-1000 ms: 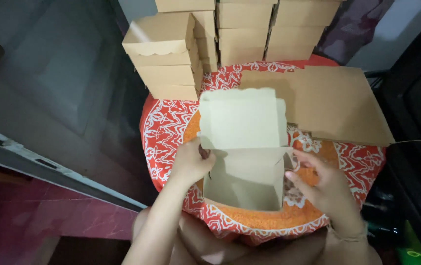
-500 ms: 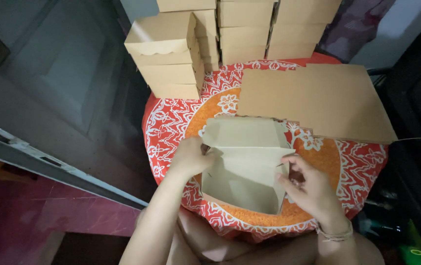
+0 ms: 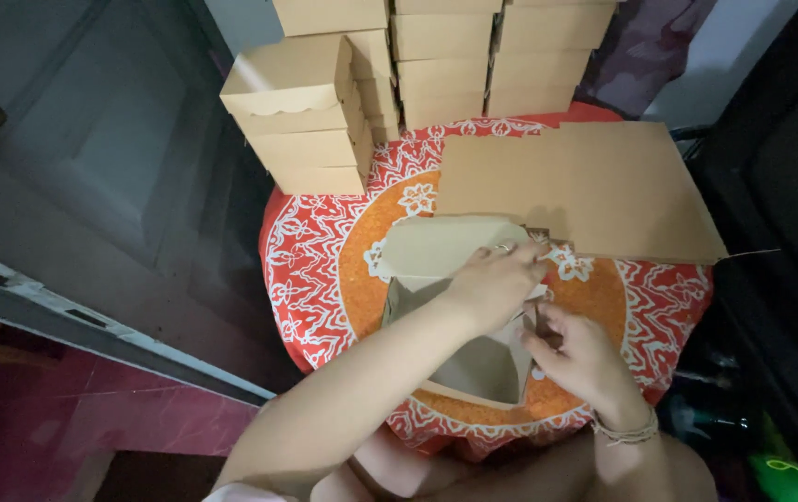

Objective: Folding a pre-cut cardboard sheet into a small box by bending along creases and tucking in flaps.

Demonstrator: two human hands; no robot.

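The left hand (image 3: 496,284) presses fingers down on the lid flap of a half-folded cardboard box (image 3: 445,279); the right hand (image 3: 577,355) pinches the box's right side flap. Beyond the hands, stacked finished boxes (image 3: 306,116) and flat cardboard sheets (image 3: 603,186) rest on the patterned red-and-orange tabletop (image 3: 315,260).

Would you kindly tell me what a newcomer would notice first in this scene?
Two hands, left hand and right hand, fold a tan box at the middle of a red-orange patterned table. Behind it rise stacked boxes, and flat cardboard lies at the table's right.
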